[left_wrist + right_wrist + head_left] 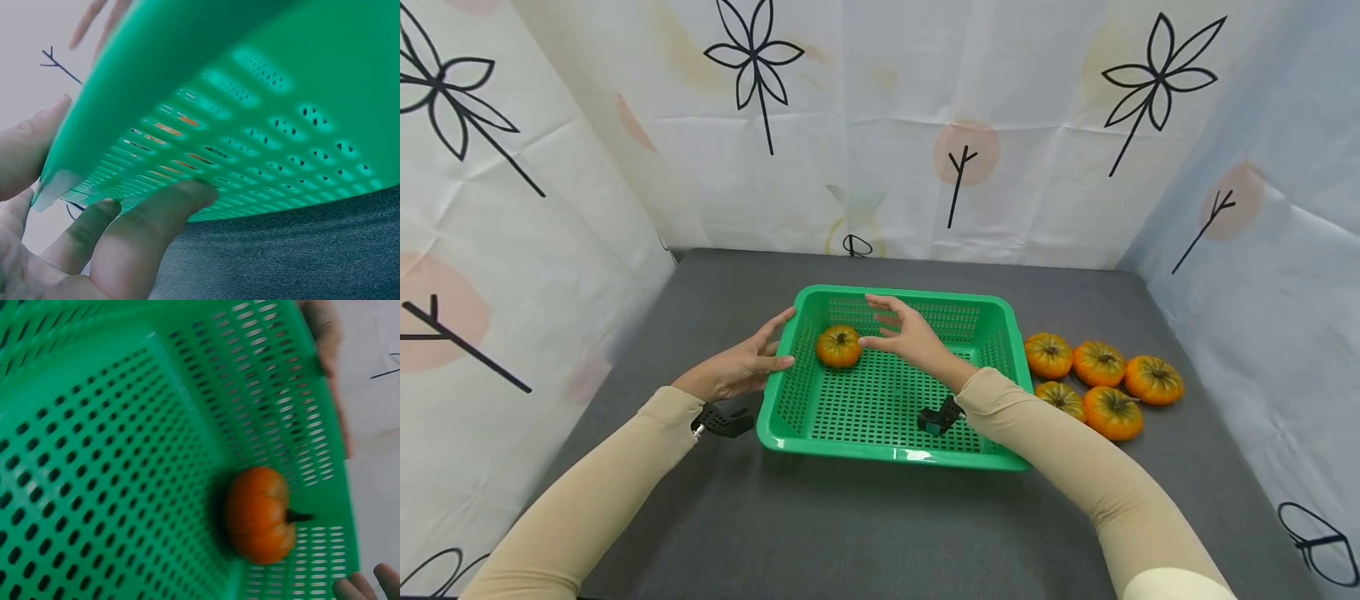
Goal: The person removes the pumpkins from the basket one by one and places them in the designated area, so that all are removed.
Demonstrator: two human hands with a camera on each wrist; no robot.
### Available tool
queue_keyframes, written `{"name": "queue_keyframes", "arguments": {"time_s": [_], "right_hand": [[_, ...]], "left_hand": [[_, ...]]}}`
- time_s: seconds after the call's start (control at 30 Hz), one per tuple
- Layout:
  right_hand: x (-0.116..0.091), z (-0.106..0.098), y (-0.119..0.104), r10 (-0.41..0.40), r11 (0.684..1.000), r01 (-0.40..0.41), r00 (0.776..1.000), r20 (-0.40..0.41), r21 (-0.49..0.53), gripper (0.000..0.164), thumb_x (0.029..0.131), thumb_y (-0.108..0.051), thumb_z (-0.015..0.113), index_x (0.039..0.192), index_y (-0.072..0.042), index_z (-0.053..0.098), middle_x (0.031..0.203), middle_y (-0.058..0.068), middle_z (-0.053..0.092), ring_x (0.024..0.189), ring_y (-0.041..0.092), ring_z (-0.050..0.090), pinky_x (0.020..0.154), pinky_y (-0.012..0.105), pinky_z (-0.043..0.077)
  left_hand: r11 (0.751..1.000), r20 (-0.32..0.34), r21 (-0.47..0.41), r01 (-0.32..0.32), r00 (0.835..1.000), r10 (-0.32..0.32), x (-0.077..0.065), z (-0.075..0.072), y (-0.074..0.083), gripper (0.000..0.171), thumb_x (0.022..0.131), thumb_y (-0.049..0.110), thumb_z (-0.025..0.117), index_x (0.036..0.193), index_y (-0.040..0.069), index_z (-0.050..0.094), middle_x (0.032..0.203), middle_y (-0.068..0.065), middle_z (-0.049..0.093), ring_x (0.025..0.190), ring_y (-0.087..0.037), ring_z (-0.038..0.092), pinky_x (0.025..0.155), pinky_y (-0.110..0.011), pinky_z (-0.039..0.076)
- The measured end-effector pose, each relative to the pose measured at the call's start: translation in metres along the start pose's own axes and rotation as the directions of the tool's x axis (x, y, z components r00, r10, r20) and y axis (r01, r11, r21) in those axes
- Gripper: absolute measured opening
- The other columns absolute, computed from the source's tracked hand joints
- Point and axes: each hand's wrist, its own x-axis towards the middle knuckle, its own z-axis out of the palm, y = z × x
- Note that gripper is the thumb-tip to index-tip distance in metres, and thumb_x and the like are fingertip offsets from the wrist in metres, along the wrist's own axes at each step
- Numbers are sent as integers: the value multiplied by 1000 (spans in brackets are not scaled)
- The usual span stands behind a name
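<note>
A green plastic basket [895, 457] with slotted walls rests on the grey table. My left hand [741, 362] grips its left rim, thumb over the edge and fingers [140, 237] against the outer wall. Inside, by the left wall, sits one small orange pumpkin [838, 347]; the right wrist view shows this pumpkin [259, 515] with its dark stem toward the wall. Just to the pumpkin's right, above the basket, my right hand [913, 337] is held with fingers spread and nothing in it. Only fingertips [356, 589] of that hand show in the right wrist view.
Several more orange pumpkins [1099, 363] lie grouped on the table to the right of the basket, one partly behind my right sleeve. Patterned white cloth [887, 167] hangs behind and at both sides of the grey table [850, 533].
</note>
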Motion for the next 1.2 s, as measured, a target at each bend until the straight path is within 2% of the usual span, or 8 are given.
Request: {"name": "queue_keyframes", "arguments": {"time_s": [0.17, 0.53, 0.97, 1.2], "right_hand": [[11, 13, 11, 32, 999, -31, 999, 40, -23, 73, 87, -13, 73, 149, -11, 36, 153, 12, 35, 139, 33, 38, 113, 45, 37], [27, 30, 29, 116, 990, -114, 993, 19, -77, 71, 86, -14, 75, 147, -13, 40, 153, 6, 37, 138, 30, 39, 107, 42, 44], [38, 43, 39, 133, 979, -134, 991, -22, -155, 73, 83, -15, 78, 146, -11, 42, 145, 15, 39, 131, 33, 45, 104, 42, 47], [40, 54, 45, 146, 955, -148, 989, -27, -256, 82, 79, -24, 83, 148, -16, 40, 139, 18, 39, 122, 31, 47, 101, 46, 47]], "left_hand": [[1000, -3, 1, -1, 1000, 1, 0, -1, -1, 94, 97, 7, 58, 152, 47, -7, 161, -19, 6, 122, -37, 55, 93, -58, 50], [1000, -9, -1, 8, 1000, -8, 0, 0, 0, 93, 98, 6, 56, 152, 47, -7, 161, -18, 6, 124, -41, 52, 93, -58, 50], [1000, -6, 13, 10, 1000, -10, -1, 0, 1, 92, 98, 6, 55, 153, 45, -9, 161, -19, 6, 125, -41, 52, 94, -58, 50], [1000, -7, 18, 16, 1000, -16, 0, 1, 1, 93, 98, 8, 56, 153, 44, -9, 161, -19, 5, 126, -43, 50, 93, -59, 50]]}}
